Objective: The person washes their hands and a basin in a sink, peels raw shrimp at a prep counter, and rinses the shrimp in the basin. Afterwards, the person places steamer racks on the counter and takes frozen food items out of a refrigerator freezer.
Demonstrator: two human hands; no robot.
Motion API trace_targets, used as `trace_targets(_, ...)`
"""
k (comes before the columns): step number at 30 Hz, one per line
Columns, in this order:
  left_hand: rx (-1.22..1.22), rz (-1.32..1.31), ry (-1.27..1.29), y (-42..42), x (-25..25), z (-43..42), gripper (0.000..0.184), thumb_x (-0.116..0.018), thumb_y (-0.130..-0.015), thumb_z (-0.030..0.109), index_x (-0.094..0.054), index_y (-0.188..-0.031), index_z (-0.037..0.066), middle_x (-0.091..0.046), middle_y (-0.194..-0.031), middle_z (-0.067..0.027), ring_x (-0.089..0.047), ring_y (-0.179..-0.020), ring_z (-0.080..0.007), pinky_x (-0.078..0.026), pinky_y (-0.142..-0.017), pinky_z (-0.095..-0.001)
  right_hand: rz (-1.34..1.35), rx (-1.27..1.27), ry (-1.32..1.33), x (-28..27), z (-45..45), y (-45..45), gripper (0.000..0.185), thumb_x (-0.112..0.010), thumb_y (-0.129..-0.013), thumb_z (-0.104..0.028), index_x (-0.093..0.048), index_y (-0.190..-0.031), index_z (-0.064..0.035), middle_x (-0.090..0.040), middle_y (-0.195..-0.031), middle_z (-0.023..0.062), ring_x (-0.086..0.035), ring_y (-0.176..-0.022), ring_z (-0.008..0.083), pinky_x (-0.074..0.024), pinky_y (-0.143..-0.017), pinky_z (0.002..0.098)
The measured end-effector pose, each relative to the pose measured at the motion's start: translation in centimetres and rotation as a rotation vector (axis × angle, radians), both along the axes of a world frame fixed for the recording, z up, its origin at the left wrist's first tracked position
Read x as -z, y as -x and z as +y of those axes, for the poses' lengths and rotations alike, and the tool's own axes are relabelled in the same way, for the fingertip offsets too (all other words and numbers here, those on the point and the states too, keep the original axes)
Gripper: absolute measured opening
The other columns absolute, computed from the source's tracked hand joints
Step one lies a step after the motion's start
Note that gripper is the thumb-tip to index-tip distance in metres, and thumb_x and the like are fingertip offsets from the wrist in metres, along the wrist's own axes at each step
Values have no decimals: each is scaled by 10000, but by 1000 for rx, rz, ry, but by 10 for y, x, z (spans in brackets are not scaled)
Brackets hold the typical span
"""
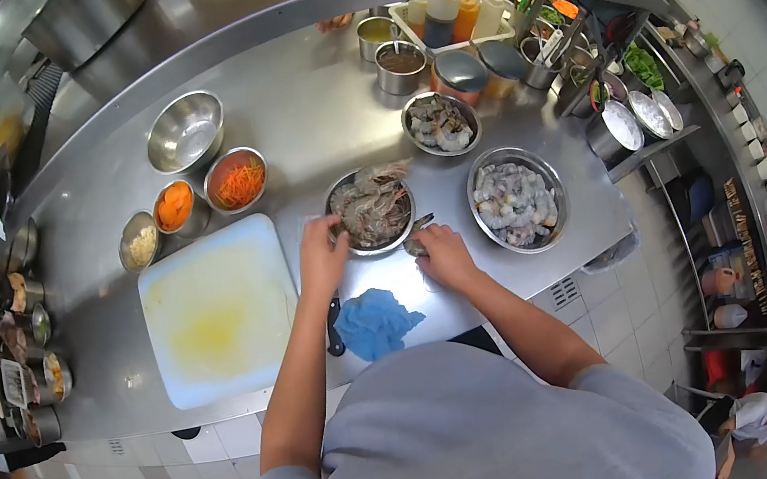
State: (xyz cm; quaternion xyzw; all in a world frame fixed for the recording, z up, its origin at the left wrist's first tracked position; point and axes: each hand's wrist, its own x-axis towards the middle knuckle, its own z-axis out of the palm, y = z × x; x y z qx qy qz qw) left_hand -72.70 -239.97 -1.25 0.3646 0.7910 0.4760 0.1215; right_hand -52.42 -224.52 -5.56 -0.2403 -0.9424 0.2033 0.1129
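A cloth [377,324] is laid near the worktop's [96,338] front edge, a black handle [334,329] beside the board [273,248]. Both forearms are angled inward, presumably for shared reach. A shrimp [416,244] is held low beside the central bowl [373,249] in the right hand's [447,255] narrow grip. The left hand [321,248] is bent at the rim; its grip cannot be told. Farther back, carrots [239,180] are set apart, presumably against mixing.

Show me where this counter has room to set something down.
Bare steel lies between the shredded carrots and the shrimp by the left hand, and left of the cutting board. Crowded: the far right, around the lidded jars, and the near edge by the crumpled blue item.
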Motion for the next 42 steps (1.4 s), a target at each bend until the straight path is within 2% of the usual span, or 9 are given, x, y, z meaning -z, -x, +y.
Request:
trace_targets(6, 27, 211, -81, -24, -4, -8, 283, -665, -798, 44, -623, -1078, 34, -595, -1110, -150, -561, -1025, -349, -466, -883, -416, 8, -58, 110, -2, -8, -12, 398, -660, -734, -83, -600, -1127, -98, -633, -1059, 131, -596, -980, 333, -480, -862, 432)
trace_targets(12, 120, 479, -68, -20, -28, 61, 313, -648, -819, 80, -627, -1131, 53, -583, -1246, -135, -518, -1160, -350, -443, -963, -427, 66, 160, 636, -25, -15, -50, 414, -578, -825, -75, -558, -1238, -67, -654, -1039, 120, -639, -858, 243, -514, -784, 339)
trace_targets(14, 147, 558, 28, -22, -34, 84, 278, -612, -876, 147, -636, -1134, 46, -596, -1247, -159, -538, -1140, -368, -441, -972, -457, 318, 348, 1298, -41, -17, -66, 389, -519, -883, -67, -544, -1270, -31, -664, -1017, 102, -629, -800, 170, -513, -742, 281)
trace_targets(18, 512, 144, -13, -61, -63, 113, 347, -571, -954, 262, -621, -1236, 66, -655, -1158, -130, -633, -998, -313, -503, -889, -384, 555, 336, 1643, -84, -1, -115, 389, -445, -969, -132, -482, -1334, -4, -665, -1075, 115, -634, -797, 160, -528, -651, 294)
trace_targets(20, 835, -603, 224, -97, -76, 121, 373, -556, -979, 320, -624, -1243, 65, -689, -1053, -67, -657, -884, -205, -533, -784, -340, 566, 369, 1614, -104, 7, -136, 409, -418, -1000, -171, -442, -1368, 5, -664, -1085, 119, -639, -806, 167, -525, -614, 300)
trace_targets(26, 1029, -820, 114, -181, -73, 149, 437, -634, -893, 24, -535, -1318, -2, -661, -915, -44, -612, -724, -97, -509, -673, -243, 603, 400, 1423, -135, 30, -186, 336, -529, -970, -145, -498, -1275, -6, -640, -952, 73, -604, -768, 132, -492, -637, 273)
trace_targets(29, 920, -671, 134, -214, -69, 166, 459, -634, -842, 18, -580, -1296, 56, -679, -964, -79, -622, -742, -108, -508, -677, -269, 300, 339, 970, -110, 53, -222, 344, -612, -933, -207, -541, -1204, -7, -630, -890, 46, -565, -730, 99, -461, -609, 258)
trace_targets(34, 963, 153, -172, -291, -77, 205, 468, -599, -830, -41, -607, -1264, 135, -578, -1157, -99, -644, -867, -246, -528, -752, -326, 245, 413, 916, -100, 100, -282, 267, -615, -936, -277, -578, -967, -15, -602, -765, 30, -538, -654, 115, -450, -596, 281)
trace_targets(42, 819, 448, -76, -457, -56, 327, 436, -602, -833, 14, -618, -1254, 127, -614, -1046, -102, -637, -932, -311, -531, -770, -402, 165, 432, 576, -91, 230, -429, 339, -584, -937, -333, -594, -897, 3, -655, -778, 159, -645, -719, 292, -486, -660, 402)
